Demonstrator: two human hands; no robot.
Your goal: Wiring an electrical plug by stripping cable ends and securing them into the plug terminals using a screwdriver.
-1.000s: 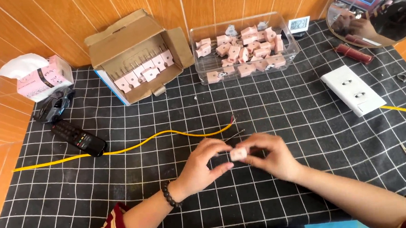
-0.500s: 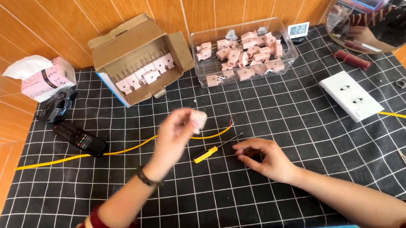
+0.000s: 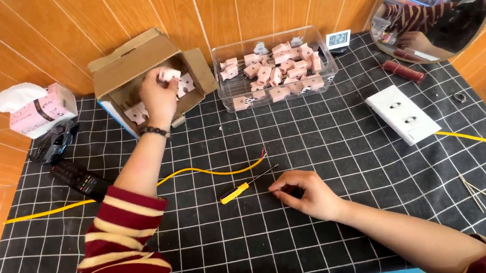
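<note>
My left hand [image 3: 158,96] reaches into the open cardboard box [image 3: 121,71] at the back left and holds a small pink socket part [image 3: 170,75] over the other pink parts inside. My right hand [image 3: 305,194] rests curled on the black checked mat, fingertips down just right of a yellow-handled screwdriver [image 3: 240,189]. A yellow cable [image 3: 212,171] with bared red and black ends runs across the mat from the left edge to a point beside the screwdriver's tip.
A clear plastic tub [image 3: 275,69] of several pink parts stands behind. A white power strip [image 3: 402,113] lies right, a tissue box [image 3: 39,107], a remote [image 3: 81,179] and a dark tool lie left. A round mirror [image 3: 440,13] leans far right.
My left hand lifted a pink part away from my right hand and carried it up and left into the cardboard box. The screwdriver now lies on the mat, and my right hand has dropped beside it.
</note>
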